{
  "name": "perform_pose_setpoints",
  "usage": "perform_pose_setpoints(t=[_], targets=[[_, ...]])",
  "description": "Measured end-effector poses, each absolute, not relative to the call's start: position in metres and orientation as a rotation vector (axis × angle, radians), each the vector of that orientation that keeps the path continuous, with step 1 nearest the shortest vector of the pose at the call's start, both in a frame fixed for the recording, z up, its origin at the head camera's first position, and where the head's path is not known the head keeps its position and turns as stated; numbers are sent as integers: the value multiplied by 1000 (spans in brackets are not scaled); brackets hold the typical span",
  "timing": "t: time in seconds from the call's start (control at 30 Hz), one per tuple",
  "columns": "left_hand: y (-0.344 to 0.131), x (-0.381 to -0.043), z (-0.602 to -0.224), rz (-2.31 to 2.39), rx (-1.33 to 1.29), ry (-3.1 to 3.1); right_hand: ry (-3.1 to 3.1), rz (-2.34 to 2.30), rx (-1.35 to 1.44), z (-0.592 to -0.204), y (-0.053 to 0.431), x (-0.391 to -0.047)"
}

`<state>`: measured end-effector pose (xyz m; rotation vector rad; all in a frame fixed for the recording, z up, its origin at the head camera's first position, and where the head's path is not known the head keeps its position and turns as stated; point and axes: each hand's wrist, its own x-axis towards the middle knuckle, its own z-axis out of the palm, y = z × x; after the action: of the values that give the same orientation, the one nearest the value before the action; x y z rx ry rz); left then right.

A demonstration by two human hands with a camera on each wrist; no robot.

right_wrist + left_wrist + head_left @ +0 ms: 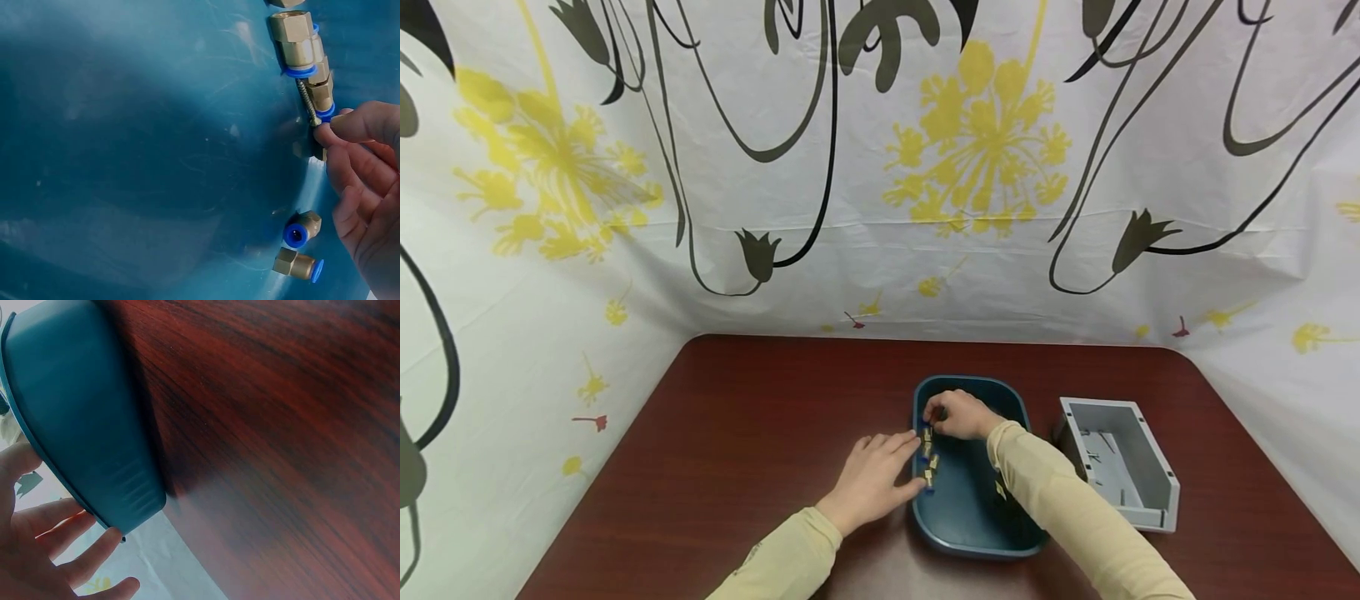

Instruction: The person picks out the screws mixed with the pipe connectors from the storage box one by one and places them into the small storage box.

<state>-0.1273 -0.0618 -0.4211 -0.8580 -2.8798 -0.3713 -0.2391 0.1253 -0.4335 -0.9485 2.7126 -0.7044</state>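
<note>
A dark teal tray (962,508) stands on the table. Brass push-in fittings (928,477) with blue collars lie along its left side. My right hand (958,414) is inside the tray near the far left corner. In the right wrist view, its thumb and index finger pinch the head end of a threaded screw (306,99), which lies alongside the upper fittings (295,40). Another fitting (295,265) lies below that hand. My left hand (871,477) rests at the tray's left rim with fingers spread; in the left wrist view the fingertips (112,534) touch the rim.
To the tray's right stands a grey open box (1150,518) holding several small screws or pins (1108,442). More fittings (1000,487) lie in the tray, partly hidden by the right sleeve. A patterned white cloth (850,192) hangs behind the brown table (775,408).
</note>
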Motion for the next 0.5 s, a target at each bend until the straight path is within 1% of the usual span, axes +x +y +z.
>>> perform_pose_setpoints(t=[0.5], targets=[[-62, -126, -421, -372, -854, -2878, 2711, -698, -975, -438, 127, -239]])
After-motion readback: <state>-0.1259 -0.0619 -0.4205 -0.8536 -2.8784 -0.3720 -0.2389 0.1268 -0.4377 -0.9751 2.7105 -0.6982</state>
